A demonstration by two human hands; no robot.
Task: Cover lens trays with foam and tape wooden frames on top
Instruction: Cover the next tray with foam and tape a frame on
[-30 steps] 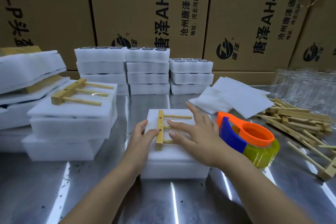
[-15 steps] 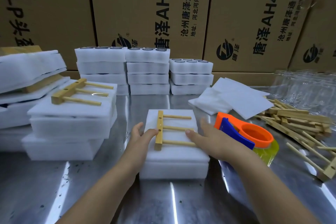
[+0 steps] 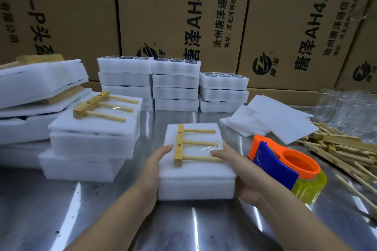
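While both hands clasp the foam-covered tray (image 3: 195, 181) on the tabletop (image 3: 98, 210) | wooden frame (image 3: 179, 146) lies taped on top | left hand (image 3: 156, 166) grip: grasping left edge | right hand (image 3: 234, 164) grip: grasping right edge | advice: lift level, squeeze lightly, avoid denting foam.

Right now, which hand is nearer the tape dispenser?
Right. The right hand holds the right side of the foam block, just beside the tape dispenser. The left hand holds the left side, with the whole block between it and the dispenser.
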